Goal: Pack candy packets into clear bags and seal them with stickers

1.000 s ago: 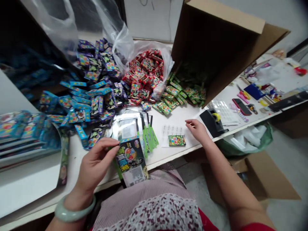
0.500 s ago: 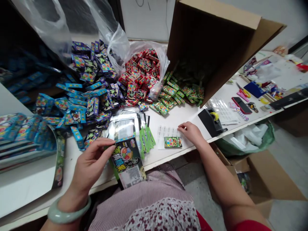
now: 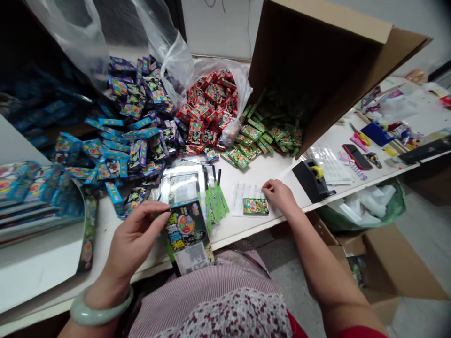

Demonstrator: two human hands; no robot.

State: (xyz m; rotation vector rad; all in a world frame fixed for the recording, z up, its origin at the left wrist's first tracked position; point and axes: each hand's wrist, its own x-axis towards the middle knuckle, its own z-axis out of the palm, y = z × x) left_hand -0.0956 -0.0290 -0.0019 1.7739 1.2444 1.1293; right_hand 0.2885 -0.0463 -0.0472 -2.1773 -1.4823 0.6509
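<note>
My left hand (image 3: pixel 132 239) is closed, pinching the upper left edge of a flat black candy box (image 3: pixel 186 230) with colourful lettering and a blue top edge. The box is tilted up near the table's front edge, against the apron. At the right, the fingers of my right hand (image 3: pixel 280 195) are pinched together at the upper right of a sheet of clear stickers (image 3: pixel 238 192). A small green candy box (image 3: pixel 255 206) lies on this sheet, just left of that hand. Clear-windowed packaging (image 3: pixel 181 180) and green-edged cards (image 3: pixel 214 199) lie between the hands.
Purple boxes (image 3: pixel 134 98), blue boxes (image 3: pixel 114 145), red boxes (image 3: pixel 211 103) and green boxes (image 3: pixel 252 134) are heaped behind. A large carton (image 3: pixel 317 61) stands tipped over the green ones. A black tape dispenser (image 3: pixel 310 180), phone (image 3: pixel 356 156) and scissors (image 3: pixel 359 136) lie right.
The view has shifted slightly. My right hand stays pinched at the sticker sheet, its wrist turned a little. My left hand holds the black box as before.
</note>
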